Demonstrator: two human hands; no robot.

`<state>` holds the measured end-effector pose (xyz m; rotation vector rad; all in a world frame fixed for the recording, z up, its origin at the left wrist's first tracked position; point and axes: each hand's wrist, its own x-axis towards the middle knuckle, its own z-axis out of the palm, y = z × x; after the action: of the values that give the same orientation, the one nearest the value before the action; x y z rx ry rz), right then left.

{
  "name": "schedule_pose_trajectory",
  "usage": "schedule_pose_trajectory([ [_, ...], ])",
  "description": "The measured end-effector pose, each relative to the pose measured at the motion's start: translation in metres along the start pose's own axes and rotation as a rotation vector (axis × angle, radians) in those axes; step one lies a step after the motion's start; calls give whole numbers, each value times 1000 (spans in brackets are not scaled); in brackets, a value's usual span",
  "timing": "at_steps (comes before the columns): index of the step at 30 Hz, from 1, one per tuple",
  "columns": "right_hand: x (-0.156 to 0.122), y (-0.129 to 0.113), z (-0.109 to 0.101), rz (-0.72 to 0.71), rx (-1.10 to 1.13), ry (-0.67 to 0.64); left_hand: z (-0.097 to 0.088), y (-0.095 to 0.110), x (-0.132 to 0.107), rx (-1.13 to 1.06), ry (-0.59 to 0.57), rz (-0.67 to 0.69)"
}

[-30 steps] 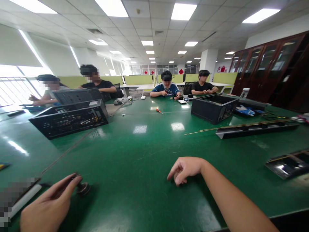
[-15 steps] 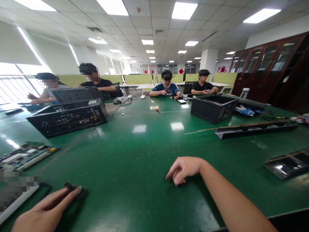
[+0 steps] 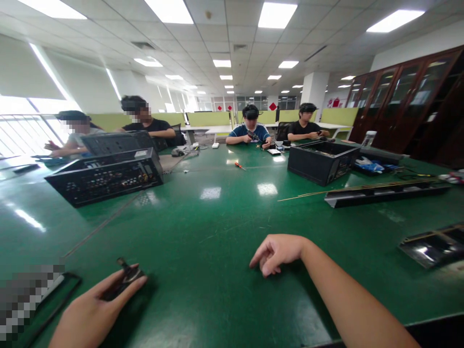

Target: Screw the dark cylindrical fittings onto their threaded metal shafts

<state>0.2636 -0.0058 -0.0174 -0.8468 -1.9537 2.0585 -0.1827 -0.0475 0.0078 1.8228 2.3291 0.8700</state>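
My left hand point(image 3: 96, 304), low on the left, pinches a small dark part point(image 3: 125, 280) between thumb and fingers. A short black piece sticks up from that part; its exact kind is unclear. Beside the hand, a black cable-like loop point(image 3: 74, 280) lies close to a blurred-out object point(image 3: 29, 299). My right hand point(image 3: 273, 253) hangs over the green table point(image 3: 203, 241) with its wrist bent. Its index finger points down and the other fingers are loosely curled, with nothing visible in them.
Black computer cases stand at left point(image 3: 108, 176) and right point(image 3: 315, 164). A red screwdriver point(image 3: 239, 166) lies mid-table. Long dark metal rails point(image 3: 384, 193) and a shorter dark panel point(image 3: 431, 246) are on the right. Several people sit around the far side.
My left hand has moved right and slightly away from the edge with the dark part. The circuit board at the left is no longer in view. My right hand has barely moved.
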Motion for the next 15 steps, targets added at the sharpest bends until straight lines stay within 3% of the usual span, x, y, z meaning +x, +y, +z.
schedule_pose_trajectory([
  [3, -1, 0, 0, 0, -15, 28, -3, 62, -5, -197, -199, 132],
  [6, 0, -2, 3, -34, -35, 137, 8, 124, -9, -249, -270, 458],
  [8, 4, -3, 6, -97, -46, 284, 21, 157, -11, -239, -330, 673],
  [11, 11, -6, 12, -197, -117, 531, 42, 185, -14, -209, -406, 861],
  [15, 16, -10, 19, -214, -331, 692, 65, 187, -18, -184, -435, 904],
])
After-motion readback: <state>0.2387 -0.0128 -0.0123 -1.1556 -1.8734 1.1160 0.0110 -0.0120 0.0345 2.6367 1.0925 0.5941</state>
